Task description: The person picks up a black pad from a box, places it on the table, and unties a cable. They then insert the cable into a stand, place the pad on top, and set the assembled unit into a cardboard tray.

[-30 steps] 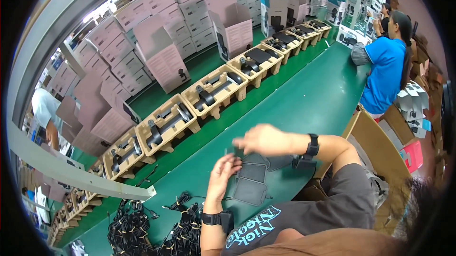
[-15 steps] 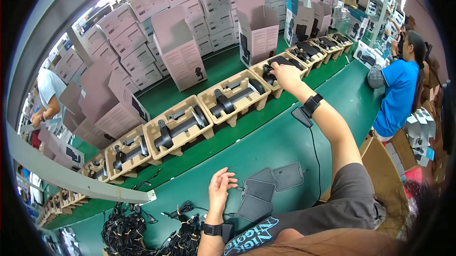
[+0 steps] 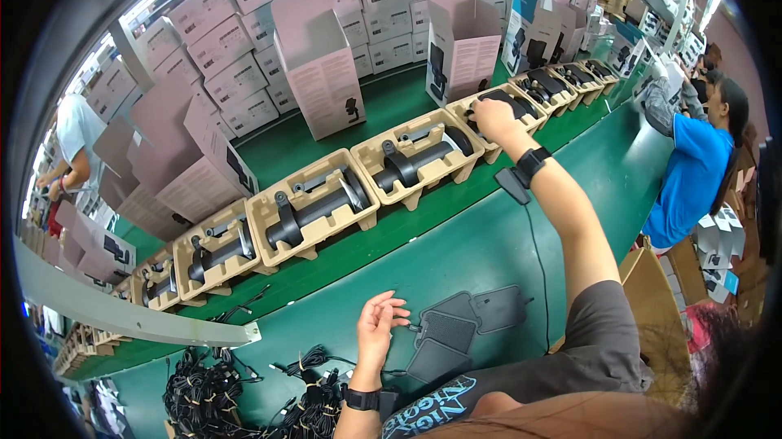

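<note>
My right hand (image 3: 495, 120) reaches into a tan molded pulp tray (image 3: 533, 121) on the far side of the bench. Its fingers are bent down over black parts there, and what they grip is hidden. Beside the hand in that tray lies a flat black pad (image 3: 511, 102). My left hand (image 3: 380, 321) hovers with loosely spread fingers, holding nothing, just left of several flat dark grey pads (image 3: 448, 329) with short cable stubs. Nearer trays in the row carry a black tube-shaped stand (image 3: 314, 215) with a clamp and bracket arm.
Bundled black cables (image 3: 208, 394) are heaped at lower left, below a grey metal frame bar (image 3: 163, 321). Open white cartons (image 3: 322, 72) stand behind the trays, with stacked boxes (image 3: 236, 81) beyond. A co-worker in a blue shirt (image 3: 692, 174) is at the right.
The view has shifted slightly, and the trays sit a little differently in it. My right hand stays at the same tray, its fingers now more hidden. My left hand remains by the pads.
</note>
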### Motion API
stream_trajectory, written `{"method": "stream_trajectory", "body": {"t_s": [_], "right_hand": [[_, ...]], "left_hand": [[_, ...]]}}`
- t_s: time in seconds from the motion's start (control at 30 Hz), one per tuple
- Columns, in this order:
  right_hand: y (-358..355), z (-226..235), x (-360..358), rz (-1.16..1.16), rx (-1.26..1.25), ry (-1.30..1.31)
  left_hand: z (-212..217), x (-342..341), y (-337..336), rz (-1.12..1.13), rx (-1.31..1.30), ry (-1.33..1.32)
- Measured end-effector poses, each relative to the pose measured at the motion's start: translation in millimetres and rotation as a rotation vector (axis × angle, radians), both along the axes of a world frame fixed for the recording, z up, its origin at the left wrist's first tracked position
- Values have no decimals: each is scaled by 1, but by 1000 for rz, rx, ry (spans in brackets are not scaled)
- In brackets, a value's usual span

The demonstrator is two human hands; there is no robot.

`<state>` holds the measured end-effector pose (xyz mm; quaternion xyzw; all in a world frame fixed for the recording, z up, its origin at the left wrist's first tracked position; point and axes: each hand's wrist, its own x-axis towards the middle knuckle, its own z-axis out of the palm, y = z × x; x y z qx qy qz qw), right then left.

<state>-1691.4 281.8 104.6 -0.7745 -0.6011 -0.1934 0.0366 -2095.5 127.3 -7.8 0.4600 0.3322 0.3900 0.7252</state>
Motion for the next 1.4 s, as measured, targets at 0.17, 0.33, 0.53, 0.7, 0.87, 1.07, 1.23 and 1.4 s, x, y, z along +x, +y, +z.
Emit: {"method": "stream_trajectory", "body": {"t_s": [0.17, 0.33, 0.53, 0.7, 0.87, 1.07, 1.23, 1.4], "right_hand": [[17, -42, -14, -23, 372, 346], [9, -35, -3, 10, 228, 494], [17, -27, 10, -126, -22, 365], [18, -43, 7, -57, 350, 311], [-29, -20, -40, 44, 147, -153], [-167, -5, -139, 441, -318, 219], [-259, -39, -181, 390, -726, 149], [-269, -36, -164, 426, -607, 161]], "left_hand": [[-4, -6, -1, 13, 4, 15], [-4, -14, -2, 18, 19, 8], [-2, -16, -3, 11, 25, 28], [-4, -19, 1, 12, 46, 6], [-8, -27, 6, 15, 70, 12], [-10, -35, 4, 10, 89, 5], [-12, -38, 3, 6, 107, -22], [-12, -40, 2, 3, 150, 13]]}}
